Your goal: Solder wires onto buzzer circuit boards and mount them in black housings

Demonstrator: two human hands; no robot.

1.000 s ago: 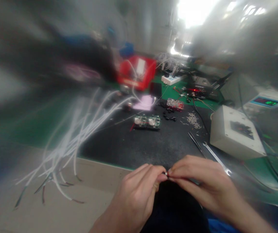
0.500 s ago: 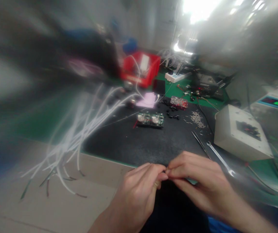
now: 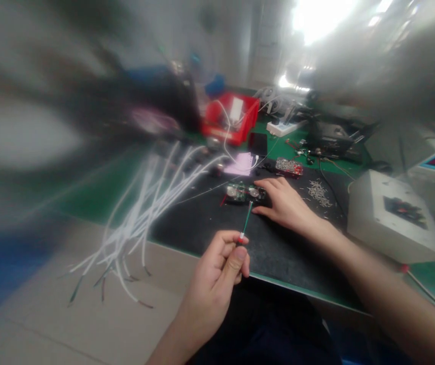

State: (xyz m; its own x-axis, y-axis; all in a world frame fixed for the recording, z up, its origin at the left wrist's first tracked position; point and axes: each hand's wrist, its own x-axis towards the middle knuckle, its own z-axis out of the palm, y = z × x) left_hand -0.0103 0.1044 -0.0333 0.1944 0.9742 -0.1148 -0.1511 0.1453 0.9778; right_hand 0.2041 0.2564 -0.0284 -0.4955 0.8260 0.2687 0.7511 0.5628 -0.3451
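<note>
Between the thumb and fingers of my left hand (image 3: 223,268), which are closed, is a thin green wire (image 3: 247,218). It has a pale tip and white and red parts near my fingertips, and it points up toward the board. A green circuit board (image 3: 242,191) with round silvery parts lies on the black mat (image 3: 202,220). My right hand (image 3: 284,203) is at the board's right end, index finger along the far edge and thumb at the near edge. A short red wire (image 3: 223,199) sticks out at the board's left.
White cables (image 3: 141,218) hang over the bench's left edge. Behind stand a red bin (image 3: 230,119), pink paper (image 3: 240,163) and a power strip (image 3: 284,128). Small metal pins (image 3: 319,193) lie beside a red tray (image 3: 289,167). A pale box (image 3: 396,218) stands at the right.
My hands, close together before, have separated. The right has reached forward to the circuit board. The left keeps the green wire, now visible. The view has shifted slightly.
</note>
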